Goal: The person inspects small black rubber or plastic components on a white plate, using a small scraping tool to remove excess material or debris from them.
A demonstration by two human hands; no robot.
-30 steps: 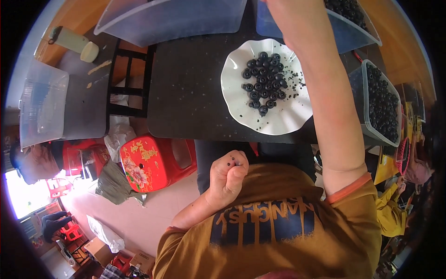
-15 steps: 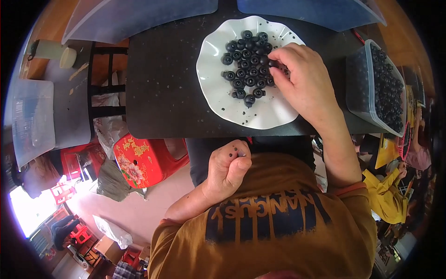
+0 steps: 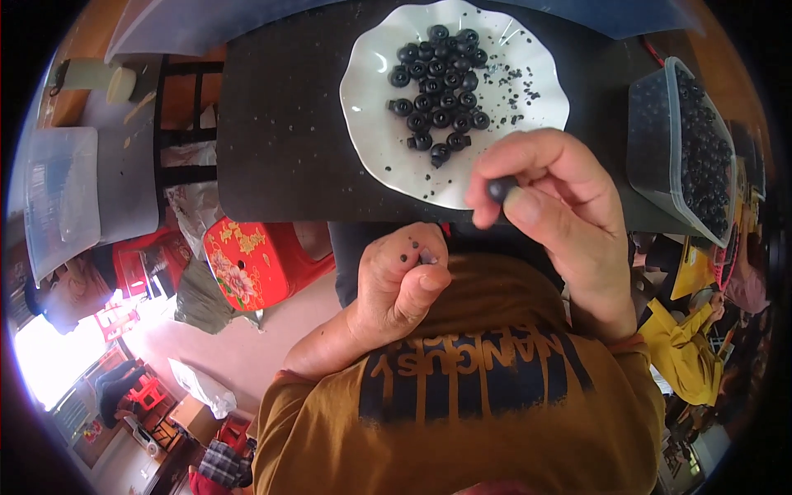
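Note:
In front of my chest, my right hand (image 3: 557,198) pinches a small round black rubber part (image 3: 500,190) between thumb and fingers. My left hand (image 3: 403,276) is curled closed lower down, with a small greyish tip showing by the thumb; the rest of what it holds is hidden. Dark specks stick to that hand. On the black table lies a white wavy-rimmed plate (image 3: 369,157). Many similar black parts (image 3: 441,99), round with ring-shaped tops, are grouped on it. Black scraps (image 3: 516,87) are scattered over its right side.
A clear plastic tub (image 3: 656,148) full of black parts stands at the table's right. Bluish translucent bins (image 3: 239,29) line the far edge. To the left are a red flowered stool (image 3: 264,264) and another table with a clear box (image 3: 62,198). A yellow garment (image 3: 685,351) shows at right.
My right hand has come back from the plate toward my chest, bringing a black part with it and uncovering the scraps. My left hand stays closed near the same place.

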